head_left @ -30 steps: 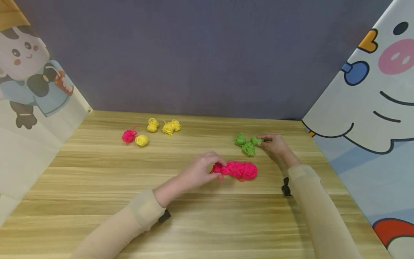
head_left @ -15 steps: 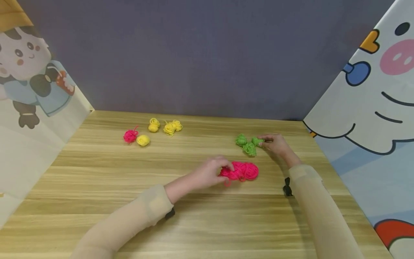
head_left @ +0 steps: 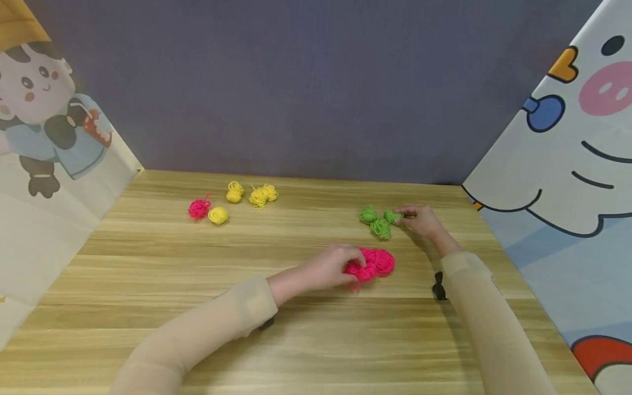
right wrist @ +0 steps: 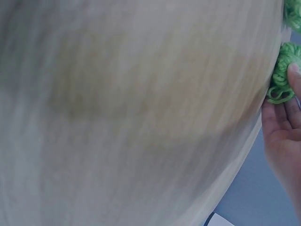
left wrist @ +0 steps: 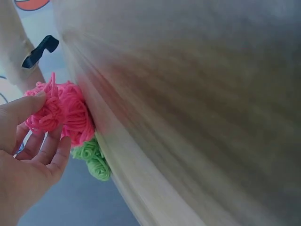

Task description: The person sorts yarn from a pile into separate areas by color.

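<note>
My left hand (head_left: 329, 269) pinches a small pink yarn ball (left wrist: 46, 115) between thumb and fingers. It is held against the left side of a larger pink yarn bundle (head_left: 382, 261) on the table. Farther back, my right hand (head_left: 419, 219) pinches a green yarn ball (right wrist: 286, 66) with thumb and fingertips. That ball touches a group of green yarn balls (head_left: 379, 227) lying behind the pink yarn. The left hand's fingers partly cover the small pink ball in the head view.
At the back left of the wooden table (head_left: 148, 263) lie a pink yarn ball (head_left: 199, 209), a round yellow yarn ball (head_left: 218, 215) and more yellow yarn (head_left: 263, 195). A dark wall (head_left: 306, 93) rises behind the table, with printed panels at both sides.
My left hand has moved right with the small pink yarn ball, pressing it closer to the larger pink bundle. The right hand has stayed on the green yarn ball.
</note>
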The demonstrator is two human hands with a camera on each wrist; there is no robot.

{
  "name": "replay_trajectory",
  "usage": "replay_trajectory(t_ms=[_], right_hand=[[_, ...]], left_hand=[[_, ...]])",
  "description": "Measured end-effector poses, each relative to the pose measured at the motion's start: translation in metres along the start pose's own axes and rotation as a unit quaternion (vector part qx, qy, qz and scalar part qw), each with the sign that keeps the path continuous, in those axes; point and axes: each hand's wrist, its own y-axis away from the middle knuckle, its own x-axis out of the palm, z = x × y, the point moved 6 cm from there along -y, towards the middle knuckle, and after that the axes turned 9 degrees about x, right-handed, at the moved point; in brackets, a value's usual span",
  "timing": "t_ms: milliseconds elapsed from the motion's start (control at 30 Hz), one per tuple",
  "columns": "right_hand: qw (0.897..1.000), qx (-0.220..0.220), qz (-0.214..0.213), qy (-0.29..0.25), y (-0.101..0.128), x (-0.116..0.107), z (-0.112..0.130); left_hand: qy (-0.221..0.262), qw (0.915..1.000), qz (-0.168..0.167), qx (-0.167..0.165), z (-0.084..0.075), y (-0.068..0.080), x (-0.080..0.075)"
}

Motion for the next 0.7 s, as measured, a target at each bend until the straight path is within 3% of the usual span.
replay_trajectory(t_ms=[333, 700], right_hand=[[1.0, 0.0, 0.001, 0.0, 0.0, 0.0, 0.0], [1.0, 0.0, 0.003, -0.011, 0.0, 0.001, -0.002]], left_hand=[[0.005, 0.9986, 0.038, -0.037, 0.006, -0.004, 0.014], [-0.02, 0.9972, 0.056, -0.046, 0.006, -0.004, 0.017]])
